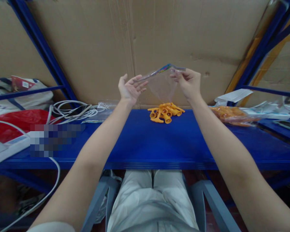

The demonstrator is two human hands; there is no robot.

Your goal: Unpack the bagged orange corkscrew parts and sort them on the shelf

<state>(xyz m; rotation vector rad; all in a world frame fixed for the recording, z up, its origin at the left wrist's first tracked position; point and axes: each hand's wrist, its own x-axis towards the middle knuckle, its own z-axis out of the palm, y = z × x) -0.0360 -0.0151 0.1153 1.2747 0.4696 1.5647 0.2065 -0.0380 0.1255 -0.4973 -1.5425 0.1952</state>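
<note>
A clear plastic bag [162,84] is stretched between my hands, above the blue table [164,141]. My right hand [189,82] pinches its right end between thumb and fingers. At the bag's left end is my left hand [131,89], palm turned up, with the fingers apart and the bag's edge lying against them. A shiny multicoloured strip shows along the upper edge of the bag. Below it, a small pile of orange plastic T-shaped handles [164,112] with hollow round ends lies on the table near the cardboard.
At right lies a clear bag of orange pieces [232,115] beside white packets. Coiled white cables [74,109], a red plastic bag [26,120] and a flat clear bag [103,111] occupy the left. Cardboard [159,38] stands behind, between blue metal posts [42,45].
</note>
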